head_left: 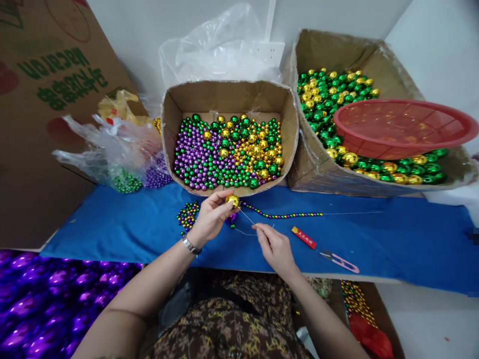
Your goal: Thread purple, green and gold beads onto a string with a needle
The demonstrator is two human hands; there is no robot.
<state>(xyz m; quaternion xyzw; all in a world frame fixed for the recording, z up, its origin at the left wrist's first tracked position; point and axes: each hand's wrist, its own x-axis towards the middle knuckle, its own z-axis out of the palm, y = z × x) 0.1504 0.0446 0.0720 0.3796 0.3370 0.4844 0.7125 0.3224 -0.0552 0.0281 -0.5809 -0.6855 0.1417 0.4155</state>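
Note:
My left hand [211, 218] pinches a large shiny gold bead [232, 201] between thumb and fingers, just in front of the middle carton. From that bead a thin thread [247, 216] runs down to my right hand [275, 248], whose thumb and forefinger are closed on it; whether a needle is there I cannot tell. A strand of small purple, green and gold beads [284, 216] lies on the blue cloth, bare thread trailing from its right end. Partly behind my left hand is a purple bead [232, 218]. Left of that hand sits a pile of small mixed beads [187, 215].
A carton [169, 129] of loose beads stands behind my hands. To its right, a larger carton [322, 174] holds bigger beads and a red basket [407, 129]. Pink thread snips [342, 262] and a red packet [304, 238] lie on the blue cloth [392, 239]. Plastic bags [112, 139] are at left.

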